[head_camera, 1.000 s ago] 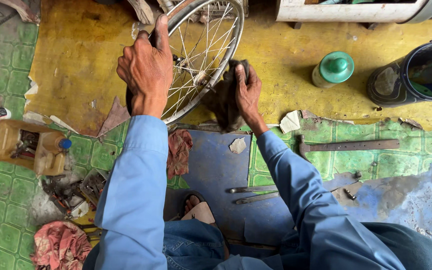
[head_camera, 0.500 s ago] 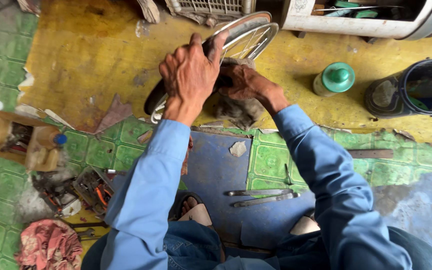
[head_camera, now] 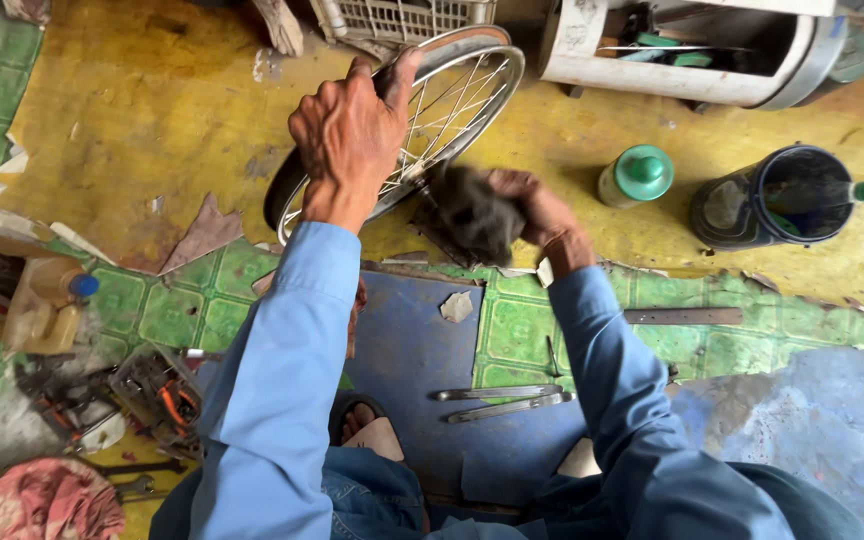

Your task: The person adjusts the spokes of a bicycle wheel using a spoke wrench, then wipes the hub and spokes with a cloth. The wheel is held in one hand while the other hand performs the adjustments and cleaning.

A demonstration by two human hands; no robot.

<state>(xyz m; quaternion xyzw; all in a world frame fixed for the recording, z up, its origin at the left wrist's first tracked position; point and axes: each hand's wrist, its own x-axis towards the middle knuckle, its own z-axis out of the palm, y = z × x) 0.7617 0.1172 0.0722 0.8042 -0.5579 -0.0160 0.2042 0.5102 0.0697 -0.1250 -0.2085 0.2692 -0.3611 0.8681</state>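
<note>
Hands worked a spoked bicycle wheel (head_camera: 432, 110) standing on the yellow floor (head_camera: 132, 110) — left hand (head_camera: 352, 135) clamped over its rim; right hand (head_camera: 537, 210) bunched around a dark rag (head_camera: 472, 210) at the hub; a firm rim hold — judging by this — would keep wiping even.

Open yellow floor (head_camera: 132, 110) left of the wheel (head_camera: 452, 90); crate (head_camera: 402, 18) behind, green-capped bottle (head_camera: 637, 177) and bucket (head_camera: 777, 197) rightward.

A green-capped bottle (head_camera: 635, 177) stands beside a dark bucket (head_camera: 777, 197) on the yellow floor (head_camera: 132, 110), with two metal levers (head_camera: 502, 400) lying nearer.
</note>
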